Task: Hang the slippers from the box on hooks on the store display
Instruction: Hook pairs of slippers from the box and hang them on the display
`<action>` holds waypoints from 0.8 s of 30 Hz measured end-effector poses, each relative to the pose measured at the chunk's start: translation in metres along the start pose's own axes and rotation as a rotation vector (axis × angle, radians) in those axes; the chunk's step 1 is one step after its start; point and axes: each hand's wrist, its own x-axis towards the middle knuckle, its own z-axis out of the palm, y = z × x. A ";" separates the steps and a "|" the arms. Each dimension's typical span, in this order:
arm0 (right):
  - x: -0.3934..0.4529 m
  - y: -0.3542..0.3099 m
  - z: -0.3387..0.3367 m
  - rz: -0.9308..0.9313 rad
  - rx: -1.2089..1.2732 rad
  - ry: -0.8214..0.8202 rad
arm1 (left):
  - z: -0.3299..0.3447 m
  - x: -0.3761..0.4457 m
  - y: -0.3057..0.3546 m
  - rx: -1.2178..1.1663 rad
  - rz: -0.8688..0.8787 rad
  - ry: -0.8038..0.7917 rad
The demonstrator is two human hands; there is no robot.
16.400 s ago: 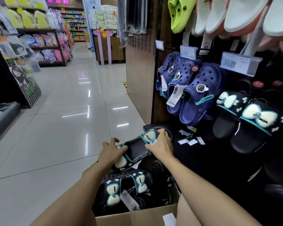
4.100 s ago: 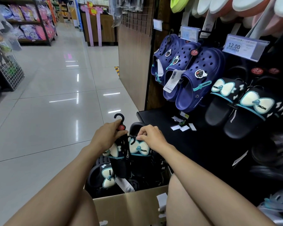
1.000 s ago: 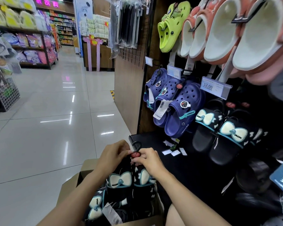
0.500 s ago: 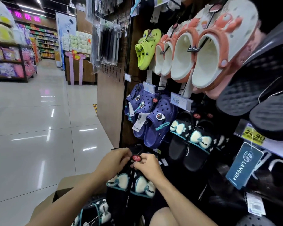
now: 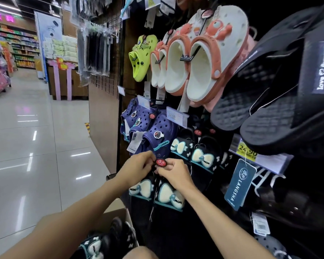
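Both hands, left (image 5: 137, 168) and right (image 5: 174, 171), pinch the hanger (image 5: 161, 163) of a black bow slipper pair (image 5: 157, 191) beside the display (image 5: 200, 131). More slippers lie in the box (image 5: 111, 219) below.

Floor (image 5: 36, 146): glossy pale tiles reflecting overhead lights, extending to the far left. A brown partition panel (image 5: 103, 113) stands mid-scene; a wire grid (image 5: 105, 85) on its upper part carries dark packaged goods (image 5: 95, 51). Stocked shelving (image 5: 24, 51) lines the far aisle. A pink neon sign (image 5: 2, 16) glows at far upper left.
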 end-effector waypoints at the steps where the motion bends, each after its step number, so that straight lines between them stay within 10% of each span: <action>1: 0.003 -0.001 -0.007 -0.017 -0.010 0.013 | 0.001 0.006 0.004 -0.015 0.009 -0.003; 24: 0.056 0.000 -0.101 -0.072 0.035 0.200 | 0.043 0.106 0.049 0.140 0.140 -0.184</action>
